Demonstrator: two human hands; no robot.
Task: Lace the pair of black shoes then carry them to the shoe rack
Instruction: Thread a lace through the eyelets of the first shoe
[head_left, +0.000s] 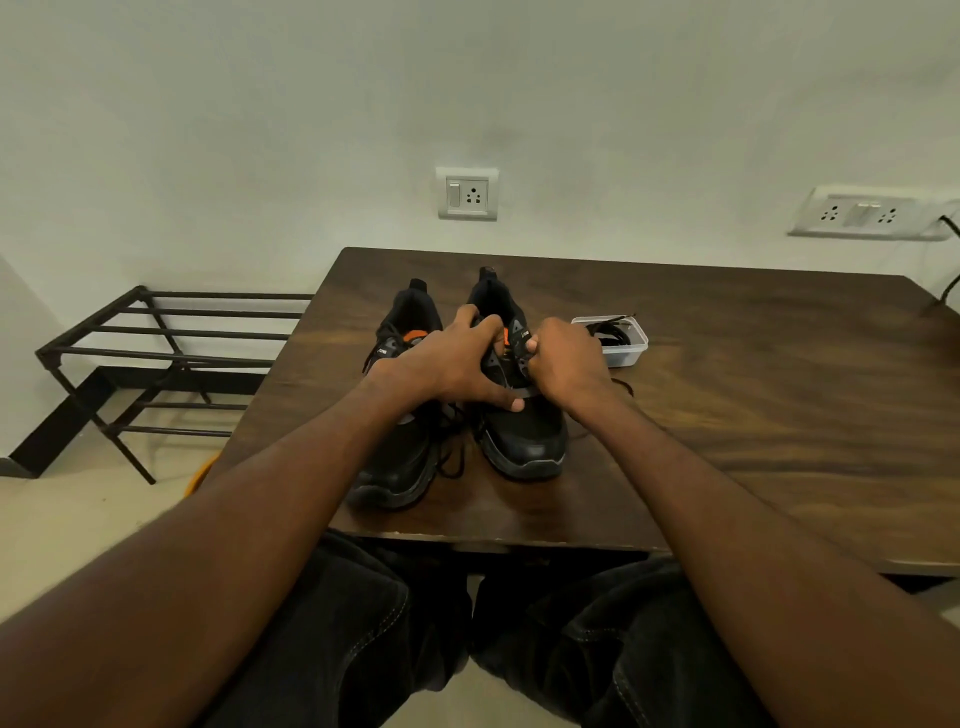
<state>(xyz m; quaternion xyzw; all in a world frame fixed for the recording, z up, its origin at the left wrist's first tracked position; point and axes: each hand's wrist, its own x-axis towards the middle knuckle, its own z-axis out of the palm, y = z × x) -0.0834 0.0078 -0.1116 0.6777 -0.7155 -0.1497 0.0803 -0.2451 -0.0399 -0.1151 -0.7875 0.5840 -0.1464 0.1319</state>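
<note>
Two black shoes stand side by side on the dark wooden table (727, 395), toes toward me. The left shoe (400, 457) has a loose black lace trailing beside it. My left hand (447, 364) reaches across and grips the upper of the right shoe (524, 436), fingers curled over its tongue and thumb on the side. My right hand (566, 364) pinches the right shoe's eyelet flap; the lace there is hidden by my fingers. A black lace end (621, 387) lies on the table by my right wrist.
A small clear plastic container (621, 340) with black laces sits just right of the shoes. A black metal shoe rack (156, 358) stands on the floor left of the table. Wall sockets (467, 193) are behind, with a second socket plate (862, 213) at right. My knees are under the table's near edge.
</note>
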